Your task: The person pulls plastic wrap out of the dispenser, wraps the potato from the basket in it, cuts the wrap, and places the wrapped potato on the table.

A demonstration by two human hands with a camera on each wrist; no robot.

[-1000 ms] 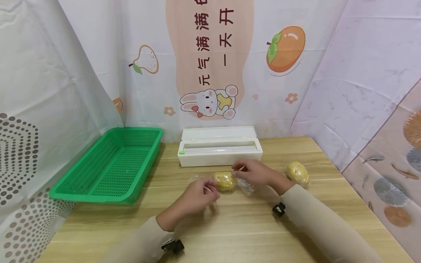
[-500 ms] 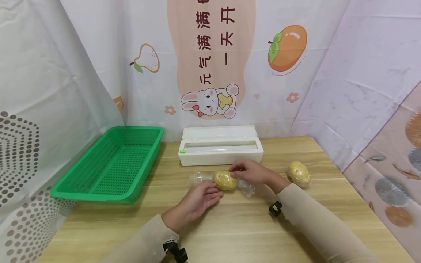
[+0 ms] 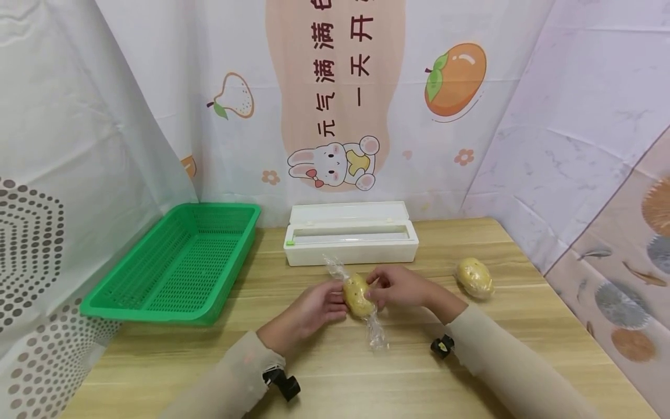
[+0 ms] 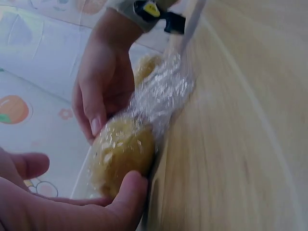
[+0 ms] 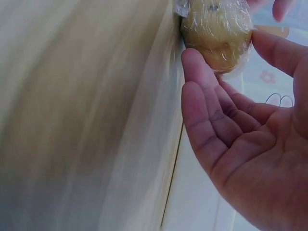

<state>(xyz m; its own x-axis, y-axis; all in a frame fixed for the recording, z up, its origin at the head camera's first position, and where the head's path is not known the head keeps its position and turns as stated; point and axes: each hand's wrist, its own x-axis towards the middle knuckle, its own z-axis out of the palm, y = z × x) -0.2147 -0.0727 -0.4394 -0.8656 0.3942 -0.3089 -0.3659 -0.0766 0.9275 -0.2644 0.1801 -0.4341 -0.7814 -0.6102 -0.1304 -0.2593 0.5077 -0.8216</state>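
A potato (image 3: 359, 295) in clear plastic wrap lies on the wooden table, its long axis running from far left to near right. One twisted tail of plastic wrap (image 3: 376, 333) points toward the near side, another to the far left. My right hand (image 3: 400, 286) holds the potato between thumb and fingers from the right; in the right wrist view its thumb (image 5: 276, 48) touches one side and the fingertips the other. From the left, the fingers of my left hand (image 3: 314, 308) touch the potato, loosely extended. Part of the potato's underside is hidden.
A second wrapped potato (image 3: 474, 277) lies to the right, beyond my right forearm. Behind the hands stands a white wrap dispenser box (image 3: 350, 254) with its lid raised. A green basket (image 3: 222, 297) sits at the left. A printed curtain (image 3: 230, 163) hangs behind the table.
The wrapped potato has turned from lying crosswise to pointing nearly toward me, its right tail swinging to the near side. My left hand's fingers have straightened and moved to its left side.
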